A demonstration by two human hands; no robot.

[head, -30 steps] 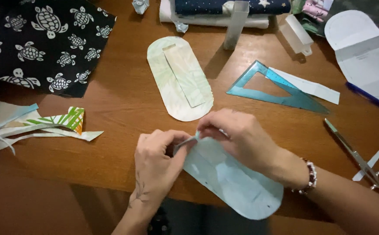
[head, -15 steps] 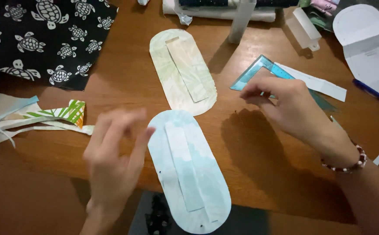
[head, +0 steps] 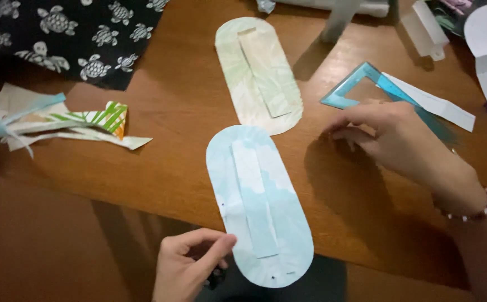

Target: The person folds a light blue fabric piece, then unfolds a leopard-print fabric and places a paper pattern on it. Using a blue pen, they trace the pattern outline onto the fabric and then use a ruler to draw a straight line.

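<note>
While left hand (head: 190, 268) pinches the near-left edge of the pale blue oval paper cutout (head: 260, 204), right hand (head: 391, 134), fingers loosely curled and empty, rests by the teal triangular plastic ruler (head: 366, 84), far right

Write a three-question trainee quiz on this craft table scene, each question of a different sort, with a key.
1. True or false: the left hand touches the edge of the blue oval paper piece.
2. Multiple choice: the right hand is nearest to which thing? A) the black turtle-print fabric B) the teal triangle ruler C) the pile of paper scraps
3. Fill in: the blue oval partly overhangs the near edge of the wooden ___, with the green oval paper piece lying farther away.

Key: 1 true; 2 B; 3 table.
</note>
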